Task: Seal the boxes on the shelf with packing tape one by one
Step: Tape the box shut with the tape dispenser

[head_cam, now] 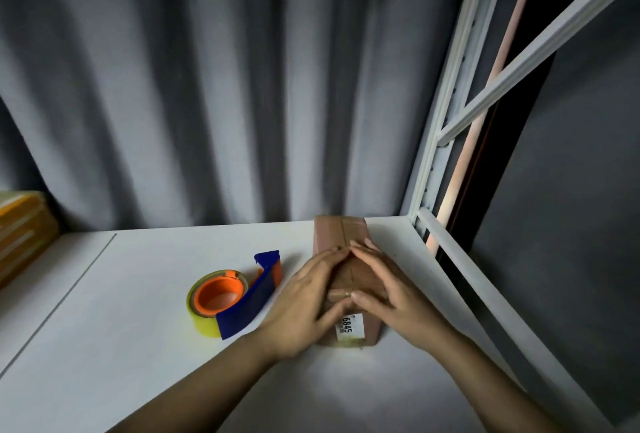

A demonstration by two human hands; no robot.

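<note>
A long brown cardboard box (337, 233) lies on the white shelf (138, 346), its far end toward the curtain. A white label reading 6845 (349, 327) is on its near end. My left hand (304, 297) rests on the box's left side and top with fingers straight. My right hand (384, 290) rests on the right side in the same way, and the fingertips of both meet over the centre seam. A tape dispenser (232, 297) with a blue handle, an orange hub and a yellowish roll lies on the shelf to the left of the box, apart from my hands.
A stack of yellow-brown flat boxes (20, 228) sits at the far left of the shelf. A grey curtain (207, 86) hangs behind. The white metal shelf frame (446, 142) rises at the right, and its rail (485, 294) bounds the shelf's right edge.
</note>
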